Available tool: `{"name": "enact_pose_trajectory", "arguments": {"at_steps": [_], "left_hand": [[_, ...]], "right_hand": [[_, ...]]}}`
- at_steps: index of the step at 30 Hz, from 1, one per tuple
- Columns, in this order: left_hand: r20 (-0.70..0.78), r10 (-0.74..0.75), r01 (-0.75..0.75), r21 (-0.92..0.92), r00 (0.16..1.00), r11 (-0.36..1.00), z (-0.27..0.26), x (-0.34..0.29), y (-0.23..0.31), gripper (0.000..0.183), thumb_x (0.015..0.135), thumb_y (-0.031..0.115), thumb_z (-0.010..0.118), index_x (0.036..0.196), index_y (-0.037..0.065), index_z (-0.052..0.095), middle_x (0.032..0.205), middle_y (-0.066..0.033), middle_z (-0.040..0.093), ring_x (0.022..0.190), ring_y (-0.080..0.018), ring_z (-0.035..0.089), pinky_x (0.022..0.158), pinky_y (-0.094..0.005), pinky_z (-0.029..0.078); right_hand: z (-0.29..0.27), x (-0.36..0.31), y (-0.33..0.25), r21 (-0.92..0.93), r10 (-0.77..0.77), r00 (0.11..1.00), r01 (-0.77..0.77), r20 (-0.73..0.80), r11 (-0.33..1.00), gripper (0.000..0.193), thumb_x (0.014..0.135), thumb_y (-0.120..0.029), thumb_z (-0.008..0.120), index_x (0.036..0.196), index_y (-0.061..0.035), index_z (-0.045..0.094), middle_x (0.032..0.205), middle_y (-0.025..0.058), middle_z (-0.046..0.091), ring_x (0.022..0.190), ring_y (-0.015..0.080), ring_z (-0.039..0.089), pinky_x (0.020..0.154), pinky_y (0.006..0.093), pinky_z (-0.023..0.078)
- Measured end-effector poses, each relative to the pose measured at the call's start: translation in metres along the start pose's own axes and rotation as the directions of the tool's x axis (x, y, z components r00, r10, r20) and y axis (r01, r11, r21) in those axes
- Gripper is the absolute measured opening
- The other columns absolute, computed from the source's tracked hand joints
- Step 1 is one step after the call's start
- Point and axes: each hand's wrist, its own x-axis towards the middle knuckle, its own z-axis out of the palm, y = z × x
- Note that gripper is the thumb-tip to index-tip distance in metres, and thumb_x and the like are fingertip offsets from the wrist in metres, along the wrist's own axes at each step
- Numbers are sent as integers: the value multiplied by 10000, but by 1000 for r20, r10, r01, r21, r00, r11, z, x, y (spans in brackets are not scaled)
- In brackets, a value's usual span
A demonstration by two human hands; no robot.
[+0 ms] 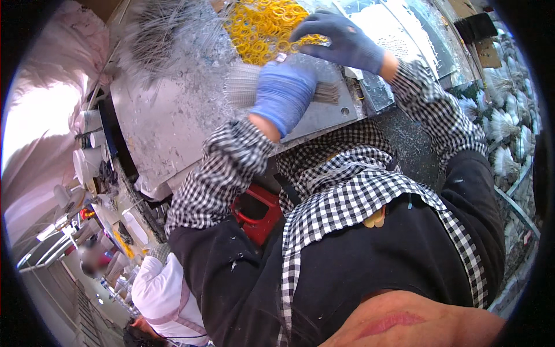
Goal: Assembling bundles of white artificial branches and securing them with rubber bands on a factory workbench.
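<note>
My left hand (284, 95), in a blue glove, is closed around a bundle of thin pale strands (241, 87). The strands stick out on both sides of the fist, low over the metal table (167, 110). Up and to the right, my right hand (344, 40) wears a dark grey glove. It hovers at the right edge of a heap of yellow rings (266, 26), thumb and fingers apart, with some rings showing between them. Whether a fingertip touches a ring is hard to make out.
Loose thin strands (159, 34) lie piled at the table's far left. White sheet material (399, 34) is at the far right. Tufted pale bundles (509, 124) fill a rack on the right. A red stool (259, 214) stands below the table; another person (165, 292) is at lower left.
</note>
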Motion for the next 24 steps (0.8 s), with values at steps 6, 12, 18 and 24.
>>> {"name": "enact_pose_trajectory", "arguments": {"at_steps": [6, 12, 18, 24], "left_hand": [[78, -112, 123, -164, 991, 979, 18, -25, -34, 190, 773, 181, 705, 938, 89, 692, 914, -151, 710, 793, -319, 698, 705, -449, 540], [-39, -483, 172, -907, 875, 385, -3, -59, -51, 389, 820, 226, 761, 1152, 52, 658, 926, -116, 723, 806, -217, 704, 742, -335, 552], [73, -722, 111, -994, 688, 5, -5, -56, -80, 332, 817, 113, 791, 1103, -9, 675, 950, -40, 707, 810, -103, 644, 738, -269, 526], [1, -669, 111, -986, 743, 121, 4, -33, -84, 244, 822, 124, 798, 1007, 3, 696, 847, -40, 711, 724, -115, 655, 680, -264, 528]], "right_hand": [[80, 76, 6, -138, -29, 994, 44, 109, 989, 159, 865, -274, 693, 983, -177, 738, 969, 58, 679, 1008, 273, 627, 883, 395, 509], [121, 114, 16, -397, 2, 977, 84, 211, 914, 148, 861, -271, 667, 958, -187, 740, 972, 47, 686, 976, 267, 629, 877, 391, 513], [79, 97, 21, 24, 184, 972, -189, 147, 982, 262, 885, -367, 699, 1021, -156, 774, 1019, 51, 735, 947, 251, 681, 874, 376, 528], [20, 67, -36, 608, 232, 932, -357, 277, 709, 355, 936, -255, 674, 1201, -19, 678, 1192, 87, 673, 1022, 164, 649, 925, 291, 510]]}}
